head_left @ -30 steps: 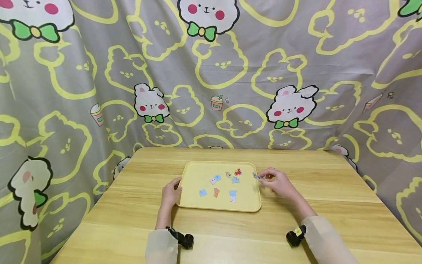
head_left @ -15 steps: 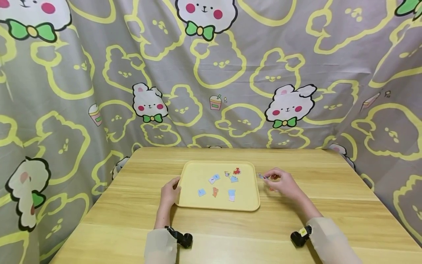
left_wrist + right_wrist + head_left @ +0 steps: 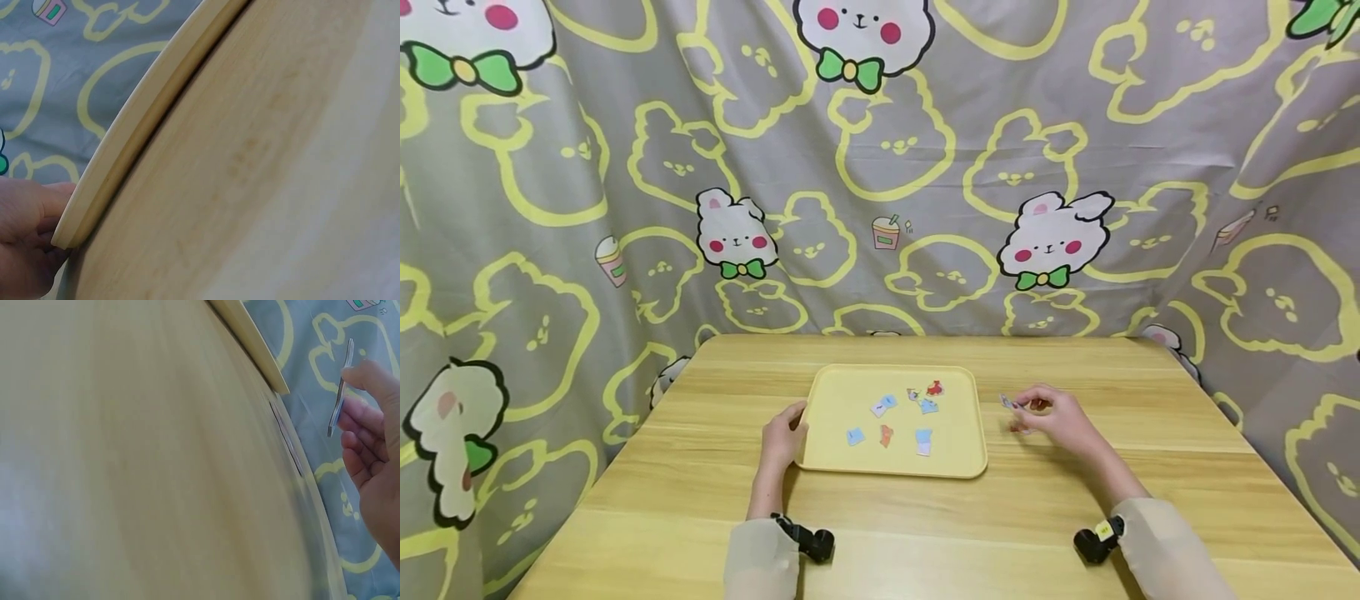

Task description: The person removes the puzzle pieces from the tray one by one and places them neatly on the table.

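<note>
A yellow tray [image 3: 891,467] lies on the table, with my left hand [image 3: 783,435] gripping its left edge. In the left wrist view, the fingers [image 3: 53,199] reach the tray's raised rim. Right of the tray, my right hand [image 3: 1054,414] pinches a thin flat puzzle piece [image 3: 340,394] between thumb and fingers, above the table. Several pieces lie on the tray, among them a red one [image 3: 935,388], an orange one [image 3: 886,436], a blue one [image 3: 855,437] and a blue-and-lilac one [image 3: 923,442]. The held piece's picture is too small to read.
Another thin flat piece [image 3: 287,440] lies on the table below my right hand, mostly covered by it in the head view. The wooden table [image 3: 880,533] extends around the tray. A patterned curtain [image 3: 925,167] hangs behind and at both sides.
My right hand has moved right, carrying the pinched puzzle piece from the tray's right edge out over the table. The left hand keeps its place on the tray. The head view has shifted slightly.
</note>
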Tool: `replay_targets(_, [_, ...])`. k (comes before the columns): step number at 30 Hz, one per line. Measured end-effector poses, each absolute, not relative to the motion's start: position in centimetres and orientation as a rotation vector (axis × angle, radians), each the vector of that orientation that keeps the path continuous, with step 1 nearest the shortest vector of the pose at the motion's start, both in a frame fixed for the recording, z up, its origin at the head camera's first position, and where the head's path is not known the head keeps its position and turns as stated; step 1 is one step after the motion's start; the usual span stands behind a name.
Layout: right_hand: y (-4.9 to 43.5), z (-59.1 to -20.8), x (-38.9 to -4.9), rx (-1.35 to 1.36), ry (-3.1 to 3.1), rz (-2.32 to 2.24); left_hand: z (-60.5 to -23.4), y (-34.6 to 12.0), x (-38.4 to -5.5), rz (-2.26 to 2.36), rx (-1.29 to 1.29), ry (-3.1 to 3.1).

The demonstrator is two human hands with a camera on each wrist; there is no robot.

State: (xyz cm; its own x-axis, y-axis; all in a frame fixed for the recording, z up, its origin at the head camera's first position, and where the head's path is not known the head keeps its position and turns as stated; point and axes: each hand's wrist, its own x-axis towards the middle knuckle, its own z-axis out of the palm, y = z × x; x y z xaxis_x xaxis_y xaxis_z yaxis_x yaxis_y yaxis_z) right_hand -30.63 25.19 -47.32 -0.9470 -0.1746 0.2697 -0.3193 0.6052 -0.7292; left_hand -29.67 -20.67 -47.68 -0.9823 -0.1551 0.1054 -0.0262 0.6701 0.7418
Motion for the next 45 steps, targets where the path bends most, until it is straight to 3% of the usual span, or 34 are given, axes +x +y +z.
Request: replay_targets(45, [32.3,-47.3,-28.1,0.346,-2.659,0.974,-47.6,-20.7,-29.5,-1.257,0.143,-2.743])
